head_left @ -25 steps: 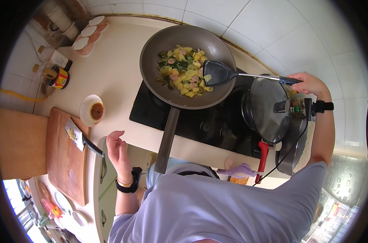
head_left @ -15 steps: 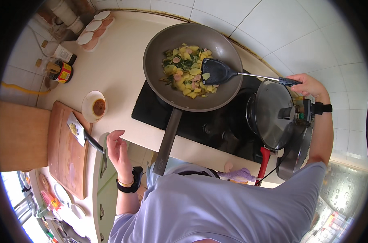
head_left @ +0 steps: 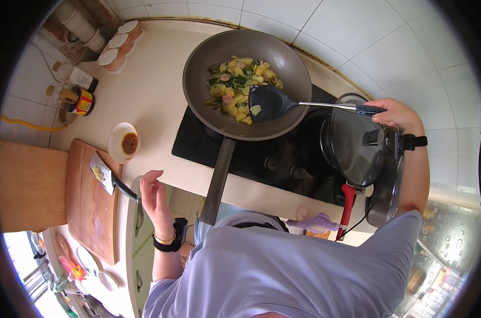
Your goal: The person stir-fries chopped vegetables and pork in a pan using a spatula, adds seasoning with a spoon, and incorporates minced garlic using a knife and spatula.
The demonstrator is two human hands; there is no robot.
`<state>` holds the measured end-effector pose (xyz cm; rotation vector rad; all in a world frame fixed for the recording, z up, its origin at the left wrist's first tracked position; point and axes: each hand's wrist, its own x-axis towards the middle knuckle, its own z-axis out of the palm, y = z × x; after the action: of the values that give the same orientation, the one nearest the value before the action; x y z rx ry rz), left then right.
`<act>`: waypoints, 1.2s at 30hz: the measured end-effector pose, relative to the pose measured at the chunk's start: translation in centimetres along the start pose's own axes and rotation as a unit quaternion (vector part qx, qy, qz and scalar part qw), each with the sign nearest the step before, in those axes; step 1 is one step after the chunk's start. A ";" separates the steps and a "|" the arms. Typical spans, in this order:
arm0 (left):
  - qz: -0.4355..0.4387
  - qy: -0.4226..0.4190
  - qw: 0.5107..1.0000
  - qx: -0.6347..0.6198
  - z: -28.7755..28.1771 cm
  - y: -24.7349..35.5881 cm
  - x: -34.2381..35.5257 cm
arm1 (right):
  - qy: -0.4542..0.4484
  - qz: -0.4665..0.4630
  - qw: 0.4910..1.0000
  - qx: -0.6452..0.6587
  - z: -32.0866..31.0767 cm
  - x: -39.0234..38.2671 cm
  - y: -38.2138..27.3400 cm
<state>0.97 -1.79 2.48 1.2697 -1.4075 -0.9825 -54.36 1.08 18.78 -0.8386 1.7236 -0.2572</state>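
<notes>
Spatula (head_left: pixel 283 104) handle gripped in right hand (head_left: pixel 397 114) fingers.

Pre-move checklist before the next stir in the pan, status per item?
1. Right hand grips the spatula handle: ok.
2. Spatula blade is inside the frying pan, on the food: ok.
3. Pan sits on the black cooktop: ok.
4. Left hand steadies the pan handle: not ok, it is open and off the handle, near the cleaver on the cutting board.
5. Lidded pot is clear of the spatula shaft: cannot tell, it sits just under it.
6. Burner on: cannot tell.
</notes>
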 end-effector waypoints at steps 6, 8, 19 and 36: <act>-0.006 0.002 1.000 0.000 -0.7 0.1 -0.4 | -0.028 0.005 0.999 -0.031 0.5 1.4 -1.2; -0.009 0.007 1.000 -0.006 -0.8 -0.1 -0.5 | -0.035 0.007 0.999 -0.022 0.9 1.5 -1.6; -0.001 0.009 1.000 0.000 -1.1 0.0 -0.4 | -0.034 0.000 0.999 -0.002 1.3 1.6 -1.5; -0.001 -0.009 1.000 -0.024 -2.2 -0.2 -0.2 | 0.061 0.004 0.992 0.110 3.5 0.0 1.6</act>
<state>3.15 -1.58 2.67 1.2295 -1.3886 -1.0257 -51.78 3.06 16.73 -0.6655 1.7736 -0.4912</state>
